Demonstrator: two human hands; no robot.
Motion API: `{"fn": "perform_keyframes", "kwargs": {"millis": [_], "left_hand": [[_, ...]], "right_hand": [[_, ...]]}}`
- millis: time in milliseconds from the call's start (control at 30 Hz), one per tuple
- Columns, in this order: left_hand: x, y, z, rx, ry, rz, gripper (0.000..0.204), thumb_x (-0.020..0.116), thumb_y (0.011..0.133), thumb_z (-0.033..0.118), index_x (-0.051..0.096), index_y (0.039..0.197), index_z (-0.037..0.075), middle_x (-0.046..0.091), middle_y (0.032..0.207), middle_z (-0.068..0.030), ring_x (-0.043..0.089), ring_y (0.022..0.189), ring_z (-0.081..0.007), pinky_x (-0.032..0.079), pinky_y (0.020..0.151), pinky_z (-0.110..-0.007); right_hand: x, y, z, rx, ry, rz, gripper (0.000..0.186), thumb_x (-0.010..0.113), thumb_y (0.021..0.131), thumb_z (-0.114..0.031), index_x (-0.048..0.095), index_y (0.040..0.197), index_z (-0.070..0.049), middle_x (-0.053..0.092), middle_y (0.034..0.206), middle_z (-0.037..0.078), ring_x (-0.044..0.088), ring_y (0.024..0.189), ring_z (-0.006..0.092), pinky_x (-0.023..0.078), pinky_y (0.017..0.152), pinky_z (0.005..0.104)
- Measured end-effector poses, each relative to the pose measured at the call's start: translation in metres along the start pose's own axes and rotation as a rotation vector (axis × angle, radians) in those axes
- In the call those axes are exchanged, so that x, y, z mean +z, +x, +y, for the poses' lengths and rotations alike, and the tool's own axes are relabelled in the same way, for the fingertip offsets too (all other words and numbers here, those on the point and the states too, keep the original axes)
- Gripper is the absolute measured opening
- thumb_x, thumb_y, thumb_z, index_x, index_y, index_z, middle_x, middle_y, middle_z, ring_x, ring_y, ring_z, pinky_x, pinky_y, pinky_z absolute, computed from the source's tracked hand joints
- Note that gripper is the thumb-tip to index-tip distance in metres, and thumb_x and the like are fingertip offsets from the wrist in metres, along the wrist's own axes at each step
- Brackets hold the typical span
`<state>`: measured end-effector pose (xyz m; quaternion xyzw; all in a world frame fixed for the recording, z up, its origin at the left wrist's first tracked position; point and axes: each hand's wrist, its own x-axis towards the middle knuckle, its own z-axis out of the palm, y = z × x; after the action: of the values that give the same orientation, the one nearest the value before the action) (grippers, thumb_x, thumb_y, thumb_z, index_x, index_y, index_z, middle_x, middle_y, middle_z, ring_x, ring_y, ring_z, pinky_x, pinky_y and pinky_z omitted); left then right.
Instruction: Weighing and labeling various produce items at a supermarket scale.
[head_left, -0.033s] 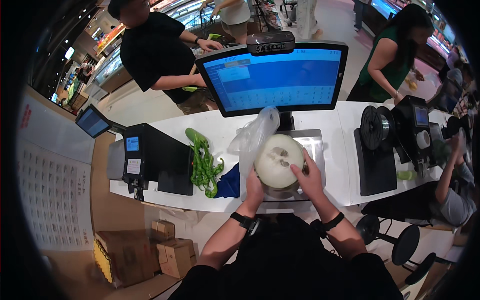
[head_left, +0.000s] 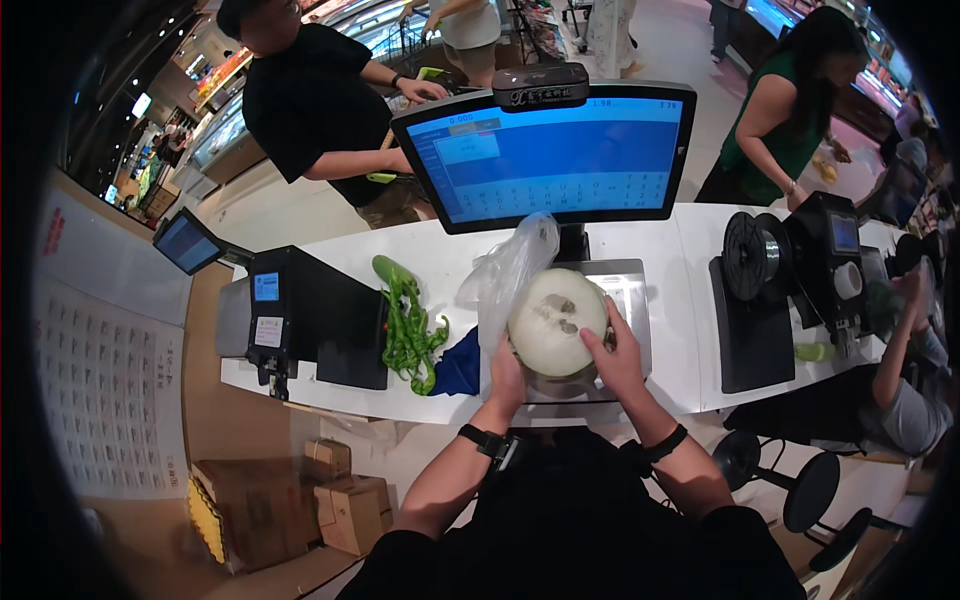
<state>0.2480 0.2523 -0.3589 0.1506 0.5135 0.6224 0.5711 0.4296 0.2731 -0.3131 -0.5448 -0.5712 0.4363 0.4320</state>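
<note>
Holding the pale round melon (head_left: 556, 320) on the scale (head_left: 630, 290) mid-surface — left hand (head_left: 507, 378) and right hand (head_left: 617, 355) both cupped around it, clear bag (head_left: 510, 265) half off, so weighing looks barely begun.

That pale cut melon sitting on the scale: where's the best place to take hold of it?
Grip the melon by its rounded flanks, one of the hands on each side, much as the left hand and right hand cup it now. Its cut face points up and it looks too broad for one hand, so come from the near side.
</note>
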Motion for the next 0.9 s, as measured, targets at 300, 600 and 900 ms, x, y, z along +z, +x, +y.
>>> {"fn": "perform_keyframes", "kwargs": {"millis": [300, 600, 900], "left_hand": [[-0.022, 0.011, 0.054, 0.216, 0.287, 0.106, 0.042, 0.036, 0.096, 0.003, 0.034, 0.138, 0.001, 0.051, 0.129, -0.021, 0.063, 0.099, -0.0251, 0.053, 0.081, -0.035], [0.038, -0.029, 0.076, 0.474, 0.456, -0.025, 0.041, 0.036, 0.089, 0.005, 0.049, 0.129, 0.002, 0.053, 0.124, -0.0172, 0.053, 0.113, -0.0268, 0.042, 0.099, -0.034], [0.013, -0.055, 0.057, 0.806, 0.901, -0.296, 0.044, 0.04, 0.084, -0.004, 0.054, 0.126, -0.002, 0.057, 0.123, -0.0235, 0.053, 0.118, -0.0359, 0.038, 0.102, -0.038]], "right_hand": [[-0.059, -0.009, -0.014, 0.294, 0.69, -0.119, 0.044, 0.055, 0.095, -0.022, 0.048, 0.13, 0.004, 0.059, 0.117, 0.012, 0.057, 0.106, 0.0167, 0.046, 0.092, 0.03], [-0.058, -0.027, -0.016, 0.481, 0.826, -0.292, 0.045, 0.051, 0.096, -0.027, 0.049, 0.127, 0.006, 0.061, 0.117, 0.014, 0.059, 0.106, 0.0197, 0.044, 0.094, 0.0314], [-0.049, -0.011, 0.001, 0.551, 0.988, -0.192, 0.05, 0.051, 0.096, -0.031, 0.045, 0.13, 0.005, 0.056, 0.124, 0.015, 0.053, 0.116, 0.0231, 0.039, 0.101, 0.0343]]}}
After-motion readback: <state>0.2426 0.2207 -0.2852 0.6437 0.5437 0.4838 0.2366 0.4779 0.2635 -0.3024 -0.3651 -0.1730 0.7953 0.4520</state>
